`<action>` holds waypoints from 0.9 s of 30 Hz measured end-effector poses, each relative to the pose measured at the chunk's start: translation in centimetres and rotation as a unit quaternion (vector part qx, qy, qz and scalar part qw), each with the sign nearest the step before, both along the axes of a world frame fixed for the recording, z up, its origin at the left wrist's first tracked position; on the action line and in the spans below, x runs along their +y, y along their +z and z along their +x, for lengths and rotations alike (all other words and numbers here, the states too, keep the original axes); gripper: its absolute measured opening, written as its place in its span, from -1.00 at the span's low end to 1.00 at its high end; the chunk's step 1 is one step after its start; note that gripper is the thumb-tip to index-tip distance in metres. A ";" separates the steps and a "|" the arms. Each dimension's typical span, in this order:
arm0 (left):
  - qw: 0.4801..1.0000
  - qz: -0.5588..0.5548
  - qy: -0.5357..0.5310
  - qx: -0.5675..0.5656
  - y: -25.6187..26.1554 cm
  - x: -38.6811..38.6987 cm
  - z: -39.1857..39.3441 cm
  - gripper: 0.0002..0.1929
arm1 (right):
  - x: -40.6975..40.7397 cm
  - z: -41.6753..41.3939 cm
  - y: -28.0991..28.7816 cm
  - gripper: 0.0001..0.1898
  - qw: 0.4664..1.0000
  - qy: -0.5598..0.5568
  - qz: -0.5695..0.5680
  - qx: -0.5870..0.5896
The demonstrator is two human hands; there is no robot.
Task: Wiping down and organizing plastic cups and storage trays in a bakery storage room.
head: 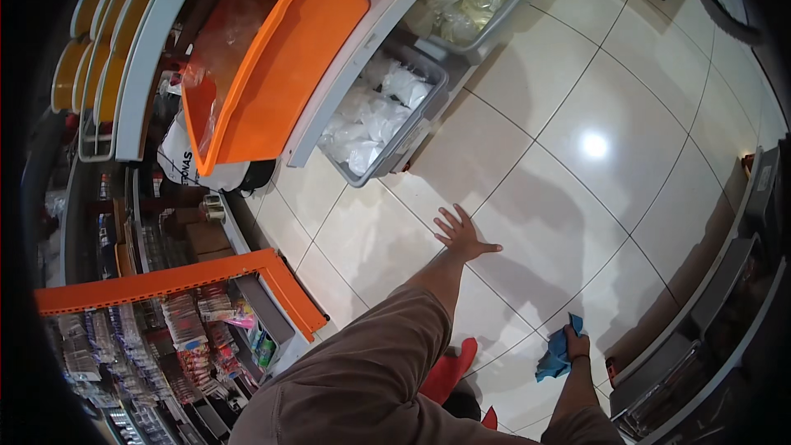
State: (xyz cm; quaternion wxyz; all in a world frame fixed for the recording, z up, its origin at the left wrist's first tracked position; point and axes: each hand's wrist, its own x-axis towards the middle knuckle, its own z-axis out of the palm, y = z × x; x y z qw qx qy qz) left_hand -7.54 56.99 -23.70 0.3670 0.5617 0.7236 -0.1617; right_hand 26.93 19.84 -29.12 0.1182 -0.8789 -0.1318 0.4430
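Note:
My left hand (461, 235) is spread with its fingers apart over the pale tiled floor (525, 210), holding nothing. It lies to the lower right of a grey plastic bin (403, 147) filled with white plastic bags. In my right hand (578, 343) is a crumpled blue cloth (554, 355), which hangs down at the lower right of the view. A red sock or piece of footwear (456, 368) shows below, between my two arms, partly hidden by my brown sleeve.
Orange plastic bins (303, 62) stand on a shelf at the upper left. A second grey bin (488, 37) holds bagged goods. An orange-edged display rack (154, 278) with hanging packets stands at the lower left. Shelving with grey bins (720, 296) runs along the right.

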 end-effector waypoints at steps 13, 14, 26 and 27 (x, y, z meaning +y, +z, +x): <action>0.994 -0.011 -0.018 0.110 1.2 -1.2 -9.1 0.74 | 14.6 -3.0 2.3 -0.13 0.997 -0.043 0.021 -0.059; 0.992 -0.012 -0.029 0.121 1.5 -0.2 -10.1 0.71 | 14.1 -5.1 2.8 -0.12 0.997 -0.032 0.007 -0.074; 0.776 0.361 -0.476 -0.203 2.9 25.2 9.8 -0.08 | 19.8 -10.8 10.4 -0.08 0.988 -0.094 -0.063 0.102; 0.776 0.367 -0.482 -0.175 2.7 25.5 10.0 -0.09 | 19.8 -11.3 10.5 -0.08 0.989 -0.080 -0.066 0.103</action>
